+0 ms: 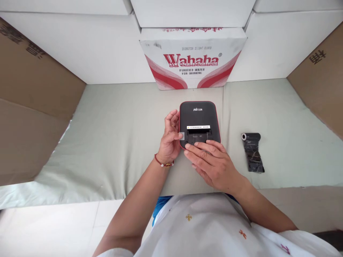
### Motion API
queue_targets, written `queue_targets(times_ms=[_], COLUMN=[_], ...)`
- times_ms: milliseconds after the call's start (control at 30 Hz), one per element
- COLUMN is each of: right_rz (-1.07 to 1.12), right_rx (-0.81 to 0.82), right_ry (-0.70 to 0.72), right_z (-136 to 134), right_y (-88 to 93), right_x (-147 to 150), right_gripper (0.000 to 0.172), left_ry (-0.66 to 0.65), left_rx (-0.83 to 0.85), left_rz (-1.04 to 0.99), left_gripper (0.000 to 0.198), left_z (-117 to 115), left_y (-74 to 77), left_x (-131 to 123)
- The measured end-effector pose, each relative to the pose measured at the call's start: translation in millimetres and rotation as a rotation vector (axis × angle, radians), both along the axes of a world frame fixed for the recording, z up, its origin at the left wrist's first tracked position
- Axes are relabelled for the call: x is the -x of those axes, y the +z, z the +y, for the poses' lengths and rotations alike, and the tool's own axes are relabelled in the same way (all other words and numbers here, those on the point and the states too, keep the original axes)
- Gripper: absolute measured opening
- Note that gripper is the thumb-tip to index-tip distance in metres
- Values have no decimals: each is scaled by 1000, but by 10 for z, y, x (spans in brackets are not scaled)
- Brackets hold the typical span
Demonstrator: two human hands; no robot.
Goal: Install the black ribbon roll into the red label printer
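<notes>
A small black printer (198, 116) with a red rim and a yellow-and-white warning label lies on the pale green cloth (120, 135) in front of me. My left hand (170, 137) cups the printer's left side, thumb pressing a small grey tab at its edge. My right hand (211, 160) lies flat over the printer's near edge, fingers stretched out and pointing left across the front slot. A red bead bracelet circles my left wrist.
A dark, partly unrolled ribbon roll (252, 150) lies to the right of the printer. A white and red Wahaha water carton (191, 59) stands behind it against white boxes. Brown cardboard walls (32, 107) flank both sides.
</notes>
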State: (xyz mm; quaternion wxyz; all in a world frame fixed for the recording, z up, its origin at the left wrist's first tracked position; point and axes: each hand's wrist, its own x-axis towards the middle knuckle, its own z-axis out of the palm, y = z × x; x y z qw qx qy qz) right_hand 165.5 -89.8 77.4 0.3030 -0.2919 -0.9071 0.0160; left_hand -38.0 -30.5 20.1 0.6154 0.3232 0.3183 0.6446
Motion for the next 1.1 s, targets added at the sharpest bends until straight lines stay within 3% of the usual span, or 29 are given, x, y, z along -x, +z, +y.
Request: queue_targets(times_ms=[333,467,600,700,767,900,1100], right_rz=[24,35,152,193,46,-486,-707], right_rx=[24,64,278,381,422,407,311], right_ry=[-36,-40,85,-44,-143,-286,-372], right_z=[-40,-52,216,610,894,1290,1377], right_y=[14,96,329,501,559,539,455], right_x=[79,96,-37,-144,-149,36,375], right_gripper=[38,36,27,26,28,32,20], left_ry=[-11,-7,5,-7,-9,-1,-8], left_rx=[4,-44,-66,-49,-38,-38,-17], left_rz=[7,30,26,-7,-26,-30,-43], left_gripper=[89,76,61,63,64,61,63], left_z=[-5,-7,10,32,44,58,70], left_y=[-25,-96,-171,-188,-182,-166,-160], left_x=[16,-37,-73,-68,-61,-59,-66])
